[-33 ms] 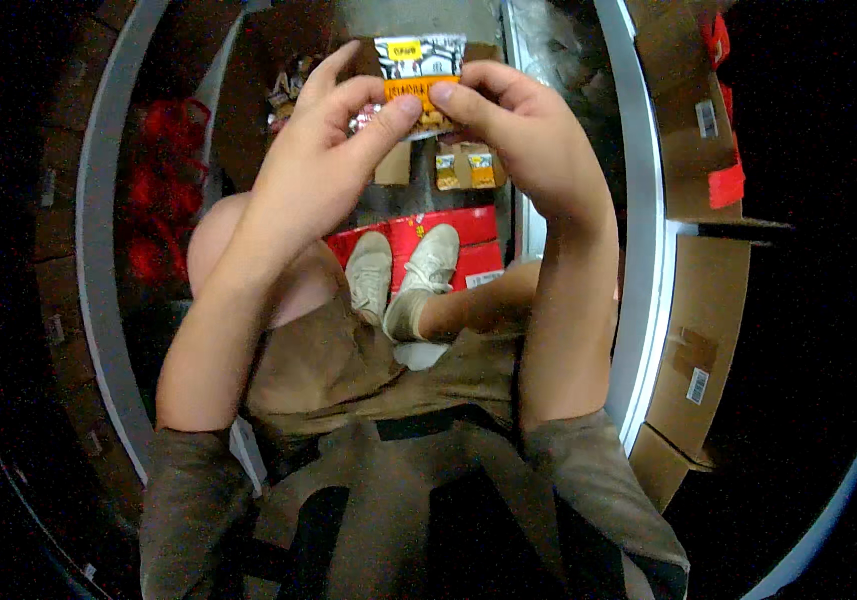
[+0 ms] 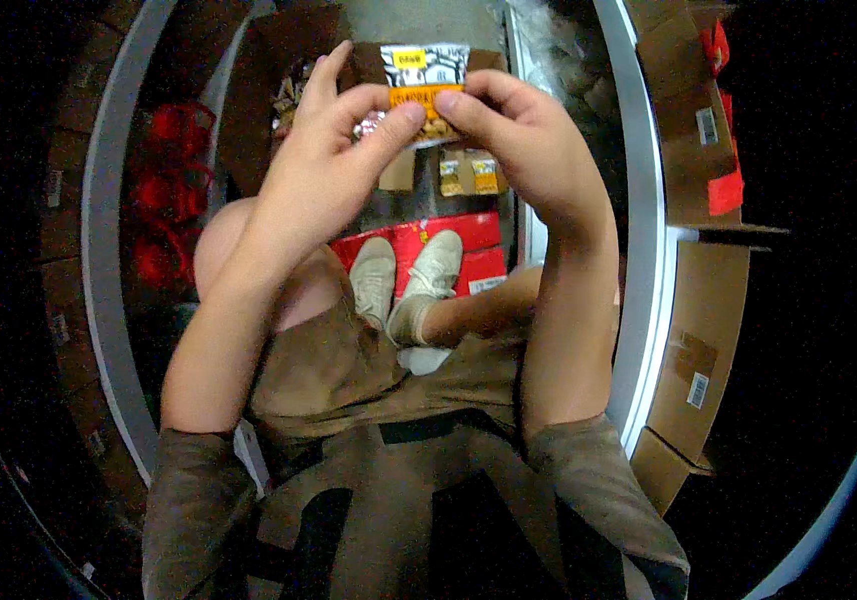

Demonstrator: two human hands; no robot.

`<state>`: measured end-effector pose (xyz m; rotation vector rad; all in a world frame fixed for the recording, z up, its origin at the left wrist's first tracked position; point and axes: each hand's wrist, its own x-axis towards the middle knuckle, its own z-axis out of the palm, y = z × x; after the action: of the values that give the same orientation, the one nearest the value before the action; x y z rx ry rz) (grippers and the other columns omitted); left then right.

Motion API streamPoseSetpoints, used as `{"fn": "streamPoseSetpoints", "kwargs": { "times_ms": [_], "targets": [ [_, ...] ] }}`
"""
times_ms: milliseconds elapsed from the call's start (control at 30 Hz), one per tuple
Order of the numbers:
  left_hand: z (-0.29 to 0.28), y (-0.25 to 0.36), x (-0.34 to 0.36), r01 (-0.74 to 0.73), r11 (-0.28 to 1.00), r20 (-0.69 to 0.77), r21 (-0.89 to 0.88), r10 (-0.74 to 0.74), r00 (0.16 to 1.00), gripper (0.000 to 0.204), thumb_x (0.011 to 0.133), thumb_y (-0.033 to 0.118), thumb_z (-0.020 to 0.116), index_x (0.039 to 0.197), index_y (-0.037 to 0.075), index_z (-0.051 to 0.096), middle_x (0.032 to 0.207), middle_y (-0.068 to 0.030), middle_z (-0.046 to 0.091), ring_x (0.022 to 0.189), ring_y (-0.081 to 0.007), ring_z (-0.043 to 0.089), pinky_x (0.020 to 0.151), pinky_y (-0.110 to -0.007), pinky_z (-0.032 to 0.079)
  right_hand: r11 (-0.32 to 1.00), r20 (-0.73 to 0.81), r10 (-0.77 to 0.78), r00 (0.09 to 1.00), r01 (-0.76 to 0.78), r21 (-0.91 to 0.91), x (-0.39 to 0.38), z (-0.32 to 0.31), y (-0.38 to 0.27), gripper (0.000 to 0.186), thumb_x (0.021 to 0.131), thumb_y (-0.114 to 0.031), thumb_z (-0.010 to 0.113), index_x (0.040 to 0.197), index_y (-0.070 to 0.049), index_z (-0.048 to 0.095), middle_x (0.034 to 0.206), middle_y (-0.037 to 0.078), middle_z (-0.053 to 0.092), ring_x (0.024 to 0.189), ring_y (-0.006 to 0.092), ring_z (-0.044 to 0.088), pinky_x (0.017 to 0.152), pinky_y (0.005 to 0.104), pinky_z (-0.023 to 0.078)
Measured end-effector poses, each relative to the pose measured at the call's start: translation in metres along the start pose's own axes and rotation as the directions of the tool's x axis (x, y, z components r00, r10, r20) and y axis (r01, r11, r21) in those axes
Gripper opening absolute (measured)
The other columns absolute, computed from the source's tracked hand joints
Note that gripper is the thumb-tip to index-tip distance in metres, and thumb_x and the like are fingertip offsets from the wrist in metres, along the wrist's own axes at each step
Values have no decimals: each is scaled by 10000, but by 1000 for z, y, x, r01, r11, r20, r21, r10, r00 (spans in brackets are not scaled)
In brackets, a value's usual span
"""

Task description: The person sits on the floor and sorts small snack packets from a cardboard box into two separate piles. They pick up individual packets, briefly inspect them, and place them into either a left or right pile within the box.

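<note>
A small snack packet (image 2: 428,65), silver-white above and orange below with a yellow patch, is held upright between my two hands. My left hand (image 2: 333,140) pinches its left edge, thumb across the front, while a finger points up and away. At the right edge, my right hand (image 2: 523,120) grips with thumb in front and fingers curled behind. Just below the packet stands a small carton (image 2: 469,185) with yellow-orange pictures of similar packets on it. A shiny pinkish wrapper (image 2: 370,124) shows behind my left thumb; I cannot make out what it belongs to.
An open cardboard box (image 2: 258,110) with several small wrapped items lies beyond my left hand. Under my shoes is a red box (image 2: 478,232). Red net bags (image 2: 170,190) sit at the left. Cardboard cartons (image 2: 703,320) line the shelf at the right, behind a pale metal rail (image 2: 656,300).
Both hands keep the same grip on the packet. The whole picture has shifted very slightly down and to the right.
</note>
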<state>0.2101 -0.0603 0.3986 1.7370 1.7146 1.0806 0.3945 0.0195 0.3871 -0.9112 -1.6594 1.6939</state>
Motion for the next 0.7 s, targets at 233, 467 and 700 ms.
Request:
{"fn": "streamPoseSetpoints", "kwargs": {
  "times_ms": [233,467,700],
  "targets": [
    [0,-1,-9,-85,919,-68,385,121,990,335,872,378,624,998,73,683,1502,-298,140,1388,-505,50,1078,-626,93,945,-13,-217,976,206,-255,-1,8,-1,344,881,-294,621,987,33,639,1309,251,477,1218,334,466,1020,378,364],
    [4,-3,-11,-74,918,-72,389,110,991,323,910,309,565,978,7,658,1500,-300,137,1393,-500,24,1068,-646,87,651,-81,-412,907,231,-723,-12,24,2,309,901,-247,558,963,51,611,1446,359,220,1339,552,175,1092,565,201],
    [4,-2,-6,-29,937,-83,347,62,995,303,938,280,525,991,7,645,1498,-304,147,1397,-491,28,1084,-619,77,416,-192,-611,768,105,-903,-12,55,-7,294,877,-190,560,962,91,559,1459,341,200,1361,540,125,1065,650,150]
  ]
}}
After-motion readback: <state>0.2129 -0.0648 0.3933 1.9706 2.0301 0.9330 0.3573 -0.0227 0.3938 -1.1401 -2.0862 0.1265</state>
